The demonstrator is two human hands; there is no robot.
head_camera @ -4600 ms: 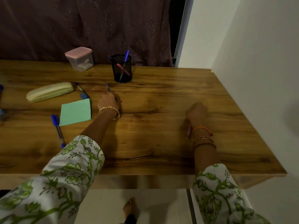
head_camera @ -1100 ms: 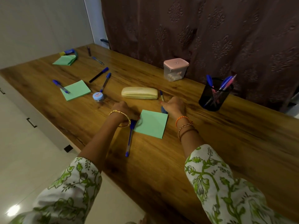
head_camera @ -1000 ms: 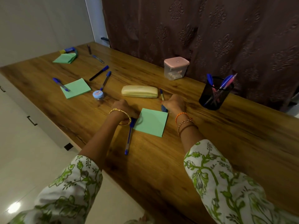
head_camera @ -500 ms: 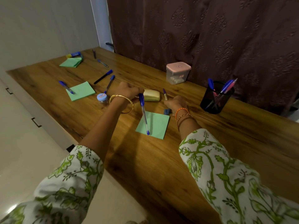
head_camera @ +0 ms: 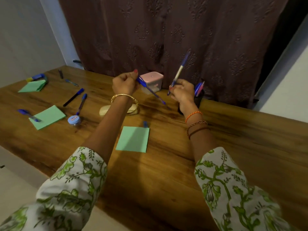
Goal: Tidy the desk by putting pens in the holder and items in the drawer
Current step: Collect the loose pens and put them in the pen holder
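Note:
My left hand [head_camera: 124, 83] is raised above the wooden desk [head_camera: 166, 172], shut on a blue pen [head_camera: 151, 91] that slants down to the right. My right hand [head_camera: 182, 91] is shut on a second blue pen [head_camera: 179, 72] pointing up, right in front of the black mesh pen holder [head_camera: 199, 99], which my hand mostly hides; pens [head_camera: 199, 88] stick out of it. A blue pen cap [head_camera: 145, 124] lies at the top edge of a green sticky pad [head_camera: 133, 139]. A cream case [head_camera: 105, 110] lies behind my left forearm.
On the left lie a black marker [head_camera: 73, 97], a blue pen [head_camera: 81, 104], a small blue-lidded jar [head_camera: 74, 120], another green pad [head_camera: 47, 117] with a pen [head_camera: 28, 114], and a far pad [head_camera: 32, 85] with more pens. A pink-lidded box [head_camera: 151, 82] stands by the curtain.
Both hands have risen from the desk, each carrying a blue pen toward the holder. The cap near the green pad stayed on the desk. The view shifted right.

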